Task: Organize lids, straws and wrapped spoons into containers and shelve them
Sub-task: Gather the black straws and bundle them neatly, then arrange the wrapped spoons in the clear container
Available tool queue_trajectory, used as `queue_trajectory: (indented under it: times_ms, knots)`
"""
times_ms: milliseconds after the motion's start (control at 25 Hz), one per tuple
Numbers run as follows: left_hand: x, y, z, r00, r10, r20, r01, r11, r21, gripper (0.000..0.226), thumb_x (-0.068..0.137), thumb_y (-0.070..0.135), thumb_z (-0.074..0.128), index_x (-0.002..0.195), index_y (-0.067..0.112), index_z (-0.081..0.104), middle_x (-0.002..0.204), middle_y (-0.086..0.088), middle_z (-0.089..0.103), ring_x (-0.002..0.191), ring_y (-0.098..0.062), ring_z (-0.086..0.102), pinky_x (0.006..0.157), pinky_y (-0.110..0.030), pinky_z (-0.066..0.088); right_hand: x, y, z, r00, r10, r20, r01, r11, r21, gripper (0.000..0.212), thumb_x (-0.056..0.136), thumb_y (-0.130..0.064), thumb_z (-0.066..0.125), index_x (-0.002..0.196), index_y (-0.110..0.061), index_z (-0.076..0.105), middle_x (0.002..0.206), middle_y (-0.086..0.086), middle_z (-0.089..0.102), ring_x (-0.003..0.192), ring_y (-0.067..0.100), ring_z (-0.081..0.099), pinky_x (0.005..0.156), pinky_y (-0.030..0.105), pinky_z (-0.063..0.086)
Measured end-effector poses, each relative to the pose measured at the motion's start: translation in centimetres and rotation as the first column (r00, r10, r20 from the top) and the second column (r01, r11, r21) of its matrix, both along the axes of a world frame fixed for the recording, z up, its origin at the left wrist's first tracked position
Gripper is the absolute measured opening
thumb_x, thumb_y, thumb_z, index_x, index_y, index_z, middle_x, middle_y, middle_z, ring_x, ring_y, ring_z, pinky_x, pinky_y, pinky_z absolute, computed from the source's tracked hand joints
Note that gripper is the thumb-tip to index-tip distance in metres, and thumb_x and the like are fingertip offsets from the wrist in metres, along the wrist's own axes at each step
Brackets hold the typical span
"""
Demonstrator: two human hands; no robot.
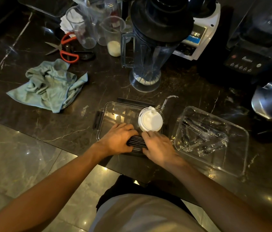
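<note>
Two clear containers are sitting on the dark marble counter (75, 91): the left container (108, 111) is holding one stack of white lids (150, 120) and a bundle of black straws (136, 143), too many to count; the right container (239, 136) is holding wrapped spoons (203, 134). Left hand (117, 139) and right hand (158, 146) are both pressing on the straws, fingers curled around the bundle's two ends.

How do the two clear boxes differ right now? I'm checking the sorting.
The left box holds a stack of white lids and black straws; the right box holds wrapped spoons. Both hands, left hand and right hand, are on the straws at the left box; the right box is untouched. Both are clear, lidless and on the dark counter.
</note>
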State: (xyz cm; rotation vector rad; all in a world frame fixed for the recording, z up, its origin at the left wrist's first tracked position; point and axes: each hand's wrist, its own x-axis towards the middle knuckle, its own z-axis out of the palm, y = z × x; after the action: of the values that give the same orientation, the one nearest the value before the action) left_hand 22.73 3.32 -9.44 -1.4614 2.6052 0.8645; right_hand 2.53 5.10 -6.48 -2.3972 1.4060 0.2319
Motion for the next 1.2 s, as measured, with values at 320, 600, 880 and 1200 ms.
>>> queue_trajectory:
  times_ms: [320,600,880,1200]
  knots:
    - [0.9,-1.0,-0.2,1.0,0.023,-0.007,-0.023,0.999,0.05,0.064,0.088,0.045,0.073,0.146,0.027,0.052,0.142,0.004,0.053,0.136,-0.016,0.043,0.115,-0.039,0.029,-1.8,1.6,-0.7,1.0,-0.018,0.004,0.019,0.991,-0.135,0.046,0.09,-0.029,0.075,0.129,-0.011,0.058,0.12,0.009,0.068,0.112,0.028,0.065,0.098,0.042,0.053]
    - [1.5,-0.9,0.1,0.999,0.014,0.035,-0.014,1.0,-0.006,0.065,0.087,0.046,0.069,0.147,0.027,0.05,0.14,0.002,0.052,0.134,-0.02,0.043,0.113,-0.043,0.035,-2.4,2.6,-2.1,0.999,-0.032,0.006,0.032,0.944,-0.329,0.042,0.081,-0.02,0.082,0.117,-0.005,0.066,0.108,0.013,0.068,0.1,0.03,0.066,0.086,0.042,0.058]
    - [1.3,-1.1,0.4,0.996,0.003,0.092,-0.001,1.0,-0.021,0.075,0.083,0.055,0.069,0.149,0.027,0.046,0.144,0.0,0.049,0.135,-0.019,0.041,0.112,-0.042,0.031,-1.8,2.4,-2.9,0.993,-0.094,-0.071,0.062,0.929,-0.365,0.036,0.085,-0.018,0.076,0.117,-0.006,0.064,0.107,0.013,0.066,0.098,0.031,0.064,0.088,0.044,0.055]
    - [0.9,-1.1,1.3,0.994,0.008,0.109,-0.008,1.0,-0.001,0.078,0.086,0.057,0.069,0.153,0.026,0.042,0.147,0.0,0.046,0.136,-0.019,0.039,0.114,-0.04,0.03,-2.4,2.4,-2.4,0.997,-0.043,-0.057,0.019,0.93,-0.368,0.038,0.079,-0.016,0.082,0.112,-0.007,0.066,0.103,0.011,0.066,0.094,0.029,0.065,0.087,0.043,0.055]
